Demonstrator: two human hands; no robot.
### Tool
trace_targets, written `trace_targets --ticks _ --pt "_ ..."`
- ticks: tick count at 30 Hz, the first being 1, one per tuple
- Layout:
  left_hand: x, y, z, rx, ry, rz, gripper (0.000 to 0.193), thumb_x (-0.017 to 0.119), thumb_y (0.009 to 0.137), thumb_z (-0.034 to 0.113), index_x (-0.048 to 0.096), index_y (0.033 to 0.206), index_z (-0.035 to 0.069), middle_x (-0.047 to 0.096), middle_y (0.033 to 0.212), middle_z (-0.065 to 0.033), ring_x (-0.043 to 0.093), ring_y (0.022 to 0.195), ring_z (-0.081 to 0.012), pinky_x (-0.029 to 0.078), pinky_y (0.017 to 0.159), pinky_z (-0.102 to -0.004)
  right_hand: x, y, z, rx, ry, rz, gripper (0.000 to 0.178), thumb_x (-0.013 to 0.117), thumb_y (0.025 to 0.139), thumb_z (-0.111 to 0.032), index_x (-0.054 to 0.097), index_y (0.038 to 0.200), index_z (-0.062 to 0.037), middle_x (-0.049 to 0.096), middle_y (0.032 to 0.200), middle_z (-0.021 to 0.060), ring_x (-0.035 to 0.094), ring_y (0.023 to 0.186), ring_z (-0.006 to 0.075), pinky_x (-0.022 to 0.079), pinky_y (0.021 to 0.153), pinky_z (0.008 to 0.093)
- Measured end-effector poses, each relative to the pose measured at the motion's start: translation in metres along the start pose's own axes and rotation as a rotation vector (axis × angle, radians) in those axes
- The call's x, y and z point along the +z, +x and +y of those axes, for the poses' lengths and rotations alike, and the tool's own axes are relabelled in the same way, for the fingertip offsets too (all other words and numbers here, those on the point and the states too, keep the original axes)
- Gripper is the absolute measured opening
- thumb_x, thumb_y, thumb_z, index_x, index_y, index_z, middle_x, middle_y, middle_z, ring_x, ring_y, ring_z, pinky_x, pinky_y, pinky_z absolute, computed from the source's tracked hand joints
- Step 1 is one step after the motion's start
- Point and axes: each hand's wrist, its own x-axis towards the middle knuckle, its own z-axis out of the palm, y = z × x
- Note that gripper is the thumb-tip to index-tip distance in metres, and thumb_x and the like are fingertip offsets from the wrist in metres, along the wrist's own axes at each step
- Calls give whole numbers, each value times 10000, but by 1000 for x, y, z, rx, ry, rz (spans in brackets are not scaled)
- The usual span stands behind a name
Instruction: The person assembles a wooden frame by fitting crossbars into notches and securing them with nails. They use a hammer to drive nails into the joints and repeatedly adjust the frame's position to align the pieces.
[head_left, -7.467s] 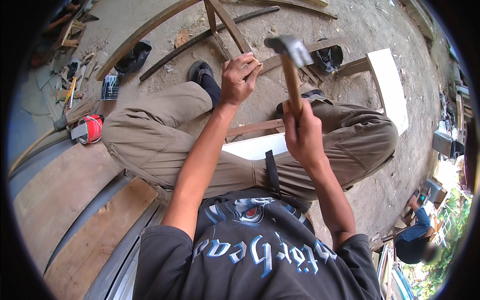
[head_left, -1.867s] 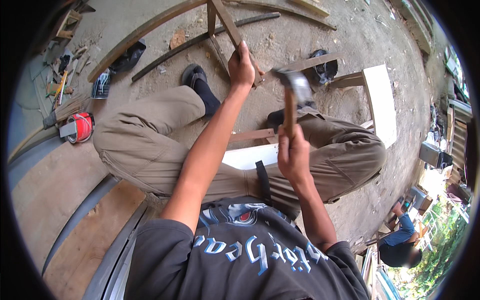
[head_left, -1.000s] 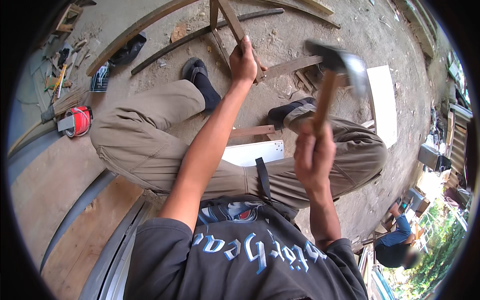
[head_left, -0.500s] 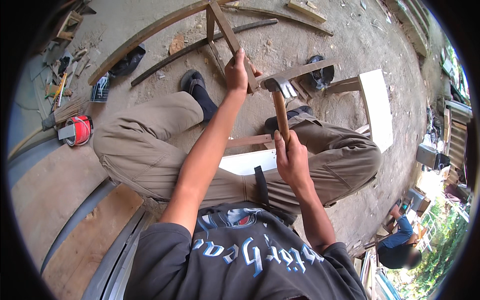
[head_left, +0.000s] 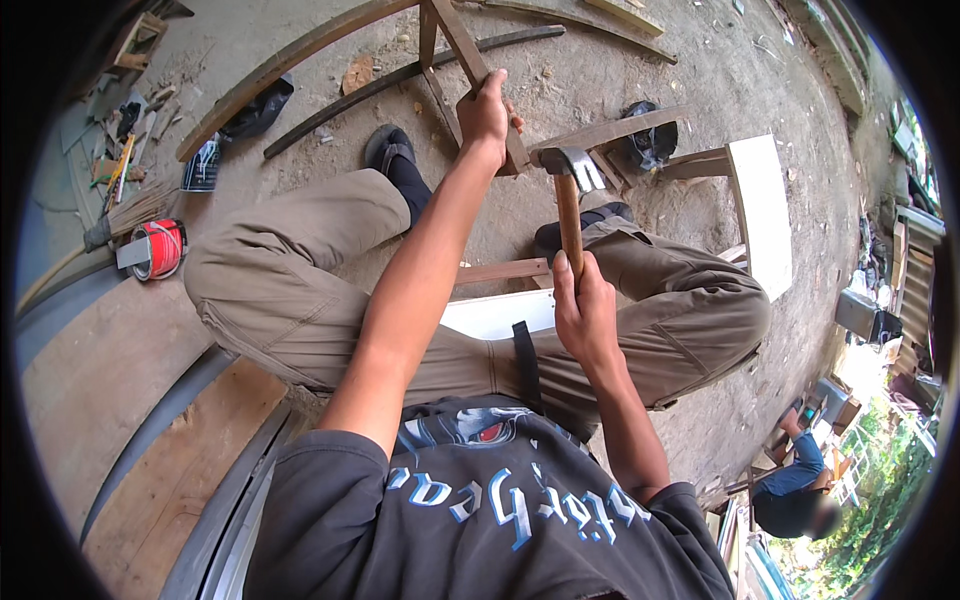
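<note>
My left hand (head_left: 485,122) is closed around a brown wooden bar of a wooden frame (head_left: 457,42), close to the bar's near end. A long curved plank of the same frame sweeps off to the far left. In my right hand (head_left: 586,308) is a claw hammer (head_left: 569,215), gripped by its wooden handle with the metal head uppermost. The hammer head is just right of the bar's end, near a wooden slat (head_left: 610,128) that runs off to the right. Whether head and wood touch, I cannot tell.
Between my legs lies a white board (head_left: 500,316) beside a brown wooden strip (head_left: 505,272). A white panel (head_left: 762,215) stands by my right knee. On the left are a red can (head_left: 160,250), a brush broom (head_left: 140,208) and wooden boards (head_left: 185,450). Another person (head_left: 795,490) sits far right.
The hammer head has shifted slightly right and up. My left hand and the wooden frame have moved a little right and away, the grip staying closed.
</note>
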Motion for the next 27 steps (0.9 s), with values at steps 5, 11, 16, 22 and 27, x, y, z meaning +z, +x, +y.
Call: trace_targets --ticks 5,11,16,22,27 --pt "-6 2 -3 49 32 -47 321 665 888 378 592 861 67 514 602 -54 547 478 -186 436 452 -357 -14 -2 -9 -68 88 54 359 457 1079 -330 570 975 -5 486 603 -8 442 545 57 365 476 278" --pt "-5 3 -3 68 31 -41 312 653 919 335 616 895 26 512 554 -56 531 418 -191 457 420 -361 -13 -1 -18 -174 107 112 329 451 1074 -286 541 950 5 520 596 102 490 499 139 355 446 353" --pt "-5 10 -8 97 34 -29 339 656 922 347 613 861 16 514 532 -56 521 398 -194 450 410 -361 -14 -3 -14 -76 26 22 303 467 1062 -265 520 969 19 556 606 215 579 534 421 424 502 440" --pt "-3 5 -8 82 68 -33 354 645 906 400 577 779 77 493 538 -49 509 436 -177 422 432 -343 -6 6 -3 -98 -194 -20 268 491 1048 -233 525 964 19 581 619 203 631 545 381 443 501 435" --pt "-5 7 -8 101 15 -30 334 669 913 342 592 789 41 496 539 -46 519 404 -189 449 409 -368 -37 -5 -40 -206 105 137 241 492 1046 -210 522 942 6 555 590 140 608 507 244 460 493 374"
